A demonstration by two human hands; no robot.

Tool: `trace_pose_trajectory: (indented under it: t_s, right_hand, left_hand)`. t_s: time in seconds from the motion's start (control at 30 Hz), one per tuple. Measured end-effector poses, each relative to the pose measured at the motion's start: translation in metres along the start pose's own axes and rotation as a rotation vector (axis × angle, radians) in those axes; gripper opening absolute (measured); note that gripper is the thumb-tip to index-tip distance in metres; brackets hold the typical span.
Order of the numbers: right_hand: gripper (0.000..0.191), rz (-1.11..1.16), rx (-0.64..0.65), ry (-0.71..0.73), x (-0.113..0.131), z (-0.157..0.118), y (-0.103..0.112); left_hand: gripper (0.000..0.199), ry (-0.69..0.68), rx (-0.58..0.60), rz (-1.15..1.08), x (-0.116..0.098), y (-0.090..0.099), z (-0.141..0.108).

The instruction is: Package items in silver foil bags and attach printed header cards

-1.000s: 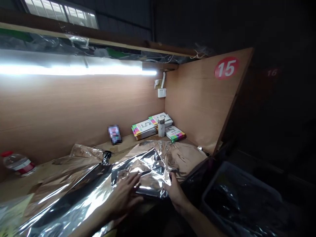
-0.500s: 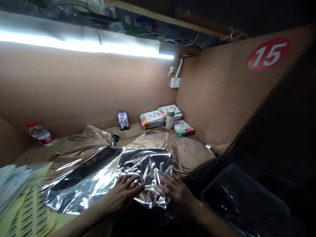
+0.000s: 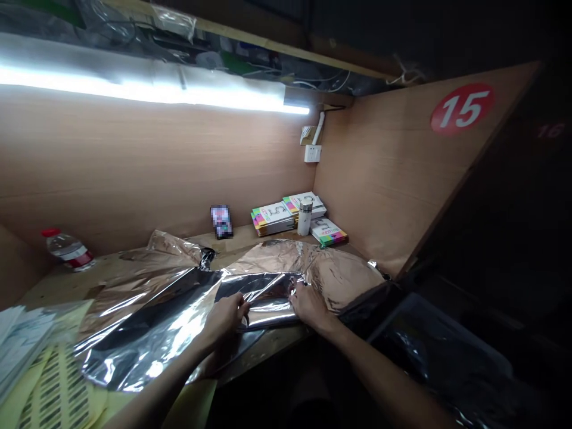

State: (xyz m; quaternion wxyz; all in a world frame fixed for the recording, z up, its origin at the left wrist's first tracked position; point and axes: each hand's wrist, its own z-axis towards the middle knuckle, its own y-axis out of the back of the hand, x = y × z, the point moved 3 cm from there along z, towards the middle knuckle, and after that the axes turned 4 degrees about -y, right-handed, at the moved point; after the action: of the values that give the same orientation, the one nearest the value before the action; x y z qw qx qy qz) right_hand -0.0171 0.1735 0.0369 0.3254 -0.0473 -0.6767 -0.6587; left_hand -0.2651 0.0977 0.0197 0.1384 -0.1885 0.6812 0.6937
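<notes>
Near the front edge of the table [image 3: 49, 289] we have the silver foil piece [image 3: 269, 313], its left end gripped in our curled left hand [image 3: 227, 314] and its upper right corner pinched in our right hand [image 3: 310, 305], larger foil sheet [image 3: 156, 339] spread to the left, white flask [image 3: 304, 220] behind, beside booklets [image 3: 270, 218].
</notes>
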Motion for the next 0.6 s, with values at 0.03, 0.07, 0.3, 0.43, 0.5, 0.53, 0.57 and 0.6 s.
trace_pose_trajectory:
  t_s: [0.03, 0.07, 0.3, 0.43, 0.5, 0.53, 0.57, 0.6]
  right_hand:
    - [0.039, -0.031, -0.028, 0.064, 0.007, -0.006, 0.001]
    - [0.054, -0.067, -0.047, 0.180, 0.015, -0.015, 0.001]
    - [0.065, -0.271, 0.147, 0.689, 0.029, -0.064, -0.021]
    - [0.051, -0.224, 0.265, 0.667, 0.024, -0.073, -0.011]
    - [0.058, -0.211, 0.338, 0.702, 0.020, -0.075, 0.000]
    - [0.059, -0.193, 0.370, 0.709, 0.017, -0.073, 0.006]
    - [0.053, -0.158, 0.401, 0.696, 0.013, -0.071, 0.012]
    - [0.040, -0.107, 0.430, 0.654, 0.008, -0.066, 0.017]
  left_hand:
    - [0.028, -0.003, 0.006, -0.009, 0.001, 0.000, 0.001]
    - [0.028, -0.005, 0.016, -0.020, 0.001, 0.000, 0.000]
    - [0.041, -0.276, 0.040, 0.021, -0.002, 0.013, -0.055]
    - [0.062, -0.696, 0.085, 0.188, 0.005, 0.014, -0.089]
    - [0.044, -0.737, 0.073, 0.179, 0.011, 0.016, -0.091]
    - [0.040, -0.746, 0.062, 0.146, 0.013, 0.019, -0.089]
    - [0.036, -0.742, 0.064, 0.103, 0.013, 0.022, -0.084]
    - [0.033, -0.715, 0.077, 0.059, 0.013, 0.026, -0.076]
